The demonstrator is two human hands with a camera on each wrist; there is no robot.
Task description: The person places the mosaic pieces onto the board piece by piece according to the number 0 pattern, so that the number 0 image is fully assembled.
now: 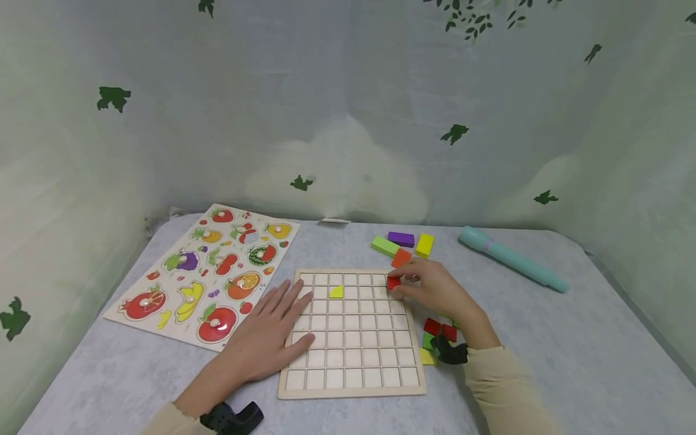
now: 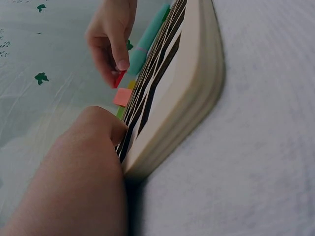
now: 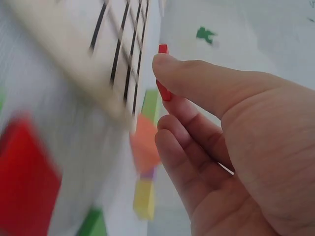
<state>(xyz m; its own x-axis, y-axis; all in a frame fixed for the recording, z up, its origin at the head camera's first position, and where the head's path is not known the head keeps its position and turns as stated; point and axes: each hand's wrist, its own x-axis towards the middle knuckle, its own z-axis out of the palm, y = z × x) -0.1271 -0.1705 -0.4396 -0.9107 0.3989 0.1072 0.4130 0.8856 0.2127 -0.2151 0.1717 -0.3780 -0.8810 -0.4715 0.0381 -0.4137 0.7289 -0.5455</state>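
A wooden grid board [image 1: 352, 394] lies flat on the table, with a yellow tile [image 1: 336, 292] in one upper cell. My left hand [image 1: 266, 341] rests on the board's left edge, fingers spread. Thumb and fingers of my right hand [image 1: 435, 287] pinch a small red tile [image 3: 163, 88] over the board's upper right corner. In the left wrist view the same red tile [image 2: 119, 78] shows between the fingertips. Just beyond this hand lies an orange block [image 1: 401, 258]. More red tiles [image 1: 432, 326] and a green one [image 1: 428, 342] lie by the board's right edge, partly hidden by the right wrist.
Left of the board is a fruit puzzle board [image 1: 179, 266]. Behind the board's right corner lie a light green block [image 1: 385, 246], a purple block [image 1: 401, 239] and a yellow block [image 1: 425, 245]. A teal tube-shaped object [image 1: 511, 258] lies at the back right, and a curtain hangs behind.
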